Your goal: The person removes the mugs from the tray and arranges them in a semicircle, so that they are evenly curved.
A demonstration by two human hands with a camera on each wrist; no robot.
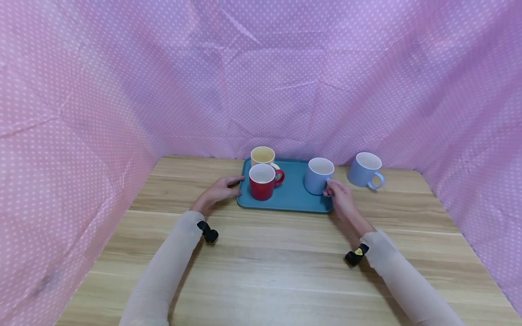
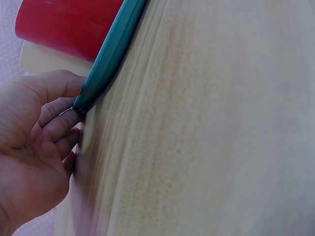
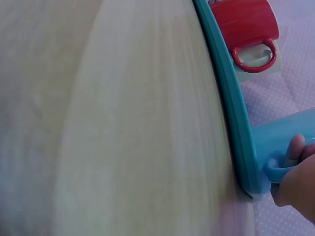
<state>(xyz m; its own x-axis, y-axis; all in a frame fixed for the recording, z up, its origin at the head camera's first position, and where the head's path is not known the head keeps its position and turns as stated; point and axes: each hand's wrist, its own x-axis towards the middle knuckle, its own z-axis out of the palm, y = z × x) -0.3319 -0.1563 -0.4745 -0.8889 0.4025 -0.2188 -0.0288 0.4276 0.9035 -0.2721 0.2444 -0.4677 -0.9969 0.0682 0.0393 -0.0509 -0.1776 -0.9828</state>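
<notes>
A teal tray lies on the wooden table, with a red mug and a yellow mug behind it on its left part. On the tray's right part is a blue mug, whose handle my right hand pinches. At the tray's left edge, my left hand touches the rim with thumb and fingers spread and fairly straight. In the left wrist view the fingertips of my left hand are partly hidden by the rim. My right hand shows only partly in the right wrist view.
A second blue mug stands on the table to the right of the tray, its handle pointing right. Behind the table and on both sides hangs a pink dotted cloth.
</notes>
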